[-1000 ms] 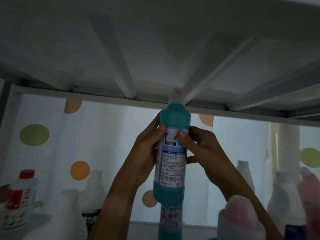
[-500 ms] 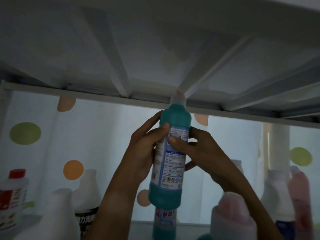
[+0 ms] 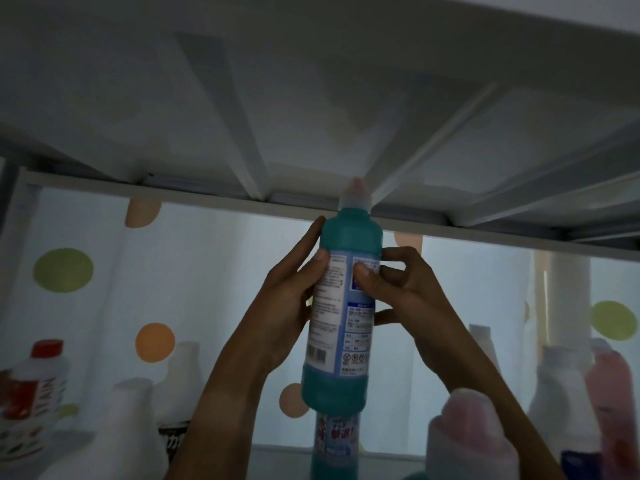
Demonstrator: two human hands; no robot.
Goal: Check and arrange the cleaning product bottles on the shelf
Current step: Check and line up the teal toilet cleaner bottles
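A teal cleaner bottle [image 3: 341, 306] is held upright in mid-air just under the upper shelf [image 3: 311, 98], its back label turned toward the camera. It is gripped by the left hand [image 3: 287, 299] and the right hand [image 3: 405, 299], thumbs pressed on the label. A second teal bottle [image 3: 334, 445] stands directly below, among white and pink bottles.

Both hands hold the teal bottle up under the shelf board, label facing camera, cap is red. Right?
Not quite: the cap is whitish with a pale pink tip, not red, as the head view shows. The rest stands: left hand and right hand both hold the teal bottle up under the shelf board, label facing the camera.
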